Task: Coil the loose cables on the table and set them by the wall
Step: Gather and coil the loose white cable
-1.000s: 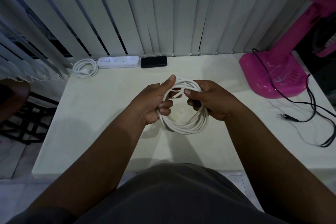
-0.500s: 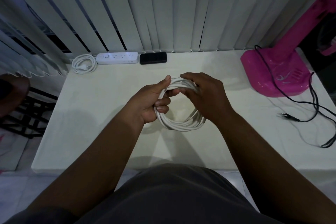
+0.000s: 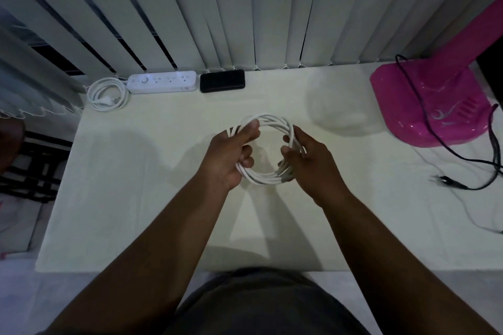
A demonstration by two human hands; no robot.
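Note:
A white cable [image 3: 268,120], wound into a round coil of several loops, is held above the middle of the cream table [image 3: 141,171]. My left hand [image 3: 231,155] grips the coil's left side, thumb on top. My right hand [image 3: 307,156] holds the right side with the fingers curled round the loops. A loose black cable [image 3: 462,156] with its plug [image 3: 442,179] lies uncoiled at the right. By the blinds at the back left, a second white cable [image 3: 107,94] sits coiled next to a white power strip [image 3: 162,81].
A black phone-like slab [image 3: 222,80] lies beside the power strip at the back edge. A pink fan base [image 3: 424,106] fills the back right corner, with the black cable running over it. Vertical blinds [image 3: 245,8] close off the back.
My right hand has slid from the top of the coil down to its right side, and the coil has opened into a wider ring. My left hand has kept its grip.

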